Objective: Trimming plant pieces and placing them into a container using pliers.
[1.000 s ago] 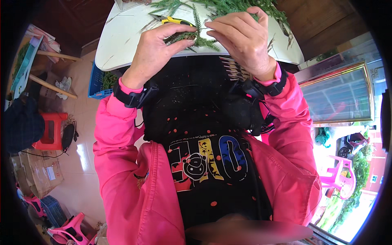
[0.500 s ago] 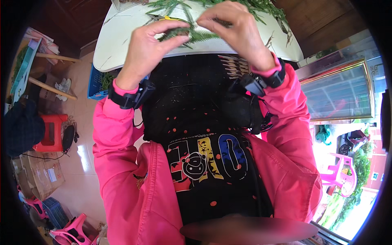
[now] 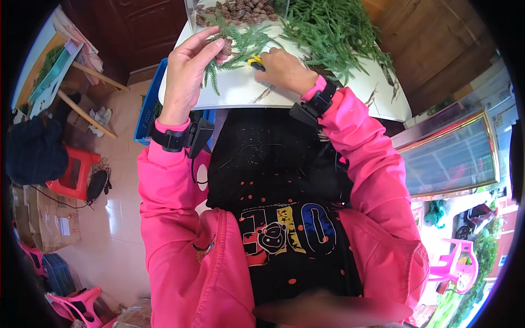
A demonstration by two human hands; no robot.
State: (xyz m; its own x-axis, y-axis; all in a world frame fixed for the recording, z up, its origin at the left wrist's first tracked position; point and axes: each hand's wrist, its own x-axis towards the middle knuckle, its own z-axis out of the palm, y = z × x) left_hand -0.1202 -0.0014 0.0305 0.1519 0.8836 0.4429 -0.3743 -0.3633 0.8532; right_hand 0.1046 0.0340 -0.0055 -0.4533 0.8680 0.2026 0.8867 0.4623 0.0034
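Observation:
My left hand is raised over the white table, its thumb and fingers pinching a brown pine cone. Green artificial fir sprigs fan out around the cone, and one hangs below the fingers. Just to the right, my right hand is closed around yellow-and-black-handled pliers at the tabletop. The jaws of the pliers cannot be made out here.
A clear box of pine cones stands at the table's far side. Beside it a large heap of green sprigs covers the far right. A blue plastic crate is below the left table edge; a red stool stands farther left.
My right hand has left the sprigs and closed on the pliers that lay on the table. My left hand still holds the sprigs and cone. The view has shifted, showing more of the table.

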